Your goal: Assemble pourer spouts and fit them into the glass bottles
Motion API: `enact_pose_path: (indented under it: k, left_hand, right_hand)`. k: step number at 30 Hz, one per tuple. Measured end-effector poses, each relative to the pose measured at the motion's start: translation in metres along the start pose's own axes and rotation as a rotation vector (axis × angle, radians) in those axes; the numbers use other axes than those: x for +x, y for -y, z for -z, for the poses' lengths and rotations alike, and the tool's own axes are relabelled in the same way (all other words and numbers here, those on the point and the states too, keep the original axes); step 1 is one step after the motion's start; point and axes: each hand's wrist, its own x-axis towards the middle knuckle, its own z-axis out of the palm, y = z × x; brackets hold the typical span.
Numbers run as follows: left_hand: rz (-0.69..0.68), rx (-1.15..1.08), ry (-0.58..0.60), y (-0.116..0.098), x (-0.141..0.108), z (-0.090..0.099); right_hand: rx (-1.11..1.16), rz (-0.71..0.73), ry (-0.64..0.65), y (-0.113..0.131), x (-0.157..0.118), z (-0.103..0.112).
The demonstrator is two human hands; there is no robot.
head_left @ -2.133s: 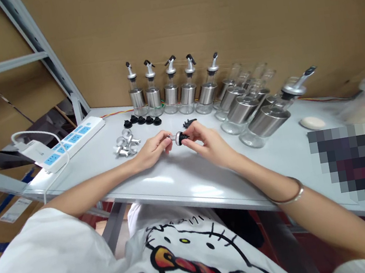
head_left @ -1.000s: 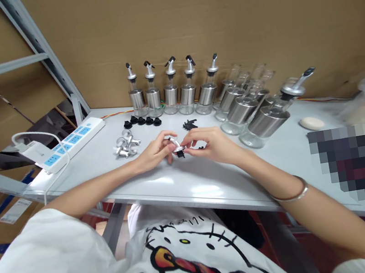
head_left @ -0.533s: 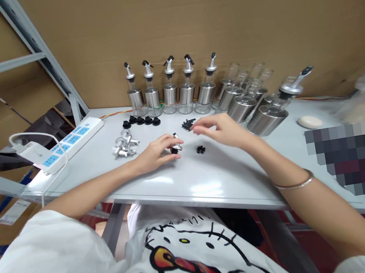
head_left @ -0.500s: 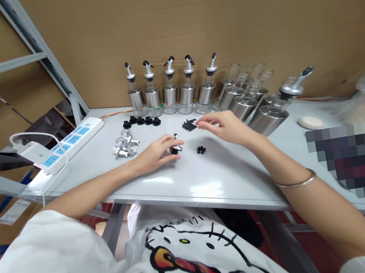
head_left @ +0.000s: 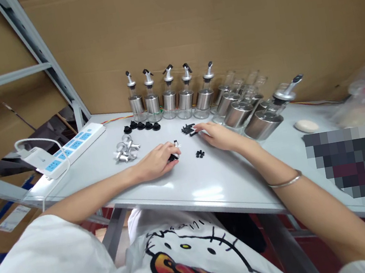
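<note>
Near the middle of the table, my left hand (head_left: 159, 160) is closed round a silver and black pourer top (head_left: 175, 145), which its fingers partly cover. My right hand (head_left: 215, 136) reaches the pile of thin black pieces (head_left: 187, 129), its fingertips at the pile's right side on a black piece. Between the hands and nearer the front lie several small black caps (head_left: 200, 154). Loose silver pourer parts (head_left: 125, 149) rest left of my left hand. Behind them sit several black stoppers (head_left: 141, 125) in a row.
Bottles with pourers (head_left: 169, 99) stand along the cardboard wall. More steel-wrapped bottles (head_left: 238, 111) cluster at the right, one with a pourer (head_left: 265, 122). A power strip (head_left: 76, 143) with a white cable lies at the left. A white oval object (head_left: 306, 125) lies right.
My right hand has lowered onto the black pieces, and one piece now lies apart under its fingertips. My left hand has curled further round the pourer top. The view has tilted slightly.
</note>
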Motion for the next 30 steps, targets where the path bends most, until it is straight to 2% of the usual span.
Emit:
enact_pose_path:
  k: [8, 13, 16, 21, 25, 30]
  left_hand:
    - [-0.084, 0.026, 0.015, 0.000, 0.001, 0.002]
    - [-0.089, -0.033, 0.004, 0.001, 0.001, 0.003]
    - [-0.039, -0.072, 0.058, -0.001, 0.001, 0.004]
    - [-0.051, -0.042, 0.070, -0.001, 0.001, 0.004]
    - [-0.118, -0.005, 0.027, 0.003, 0.001, 0.001]
    - [-0.143, 0.027, -0.036, 0.004, 0.001, 0.002]
  right_hand:
    - [-0.142, -0.027, 0.077, 0.006, -0.001, 0.011]
    - [-0.148, -0.081, 0.059, 0.012, -0.003, 0.015]
    - [-0.048, -0.086, -0.004, 0.026, -0.003, 0.017]
    - [0.088, 0.096, -0.284, 0.061, -0.007, 0.014]
    - [0.156, 0.207, -0.325, 0.077, -0.012, 0.011]
    - [0.150, 0.315, -0.353, 0.080, -0.015, 0.009]
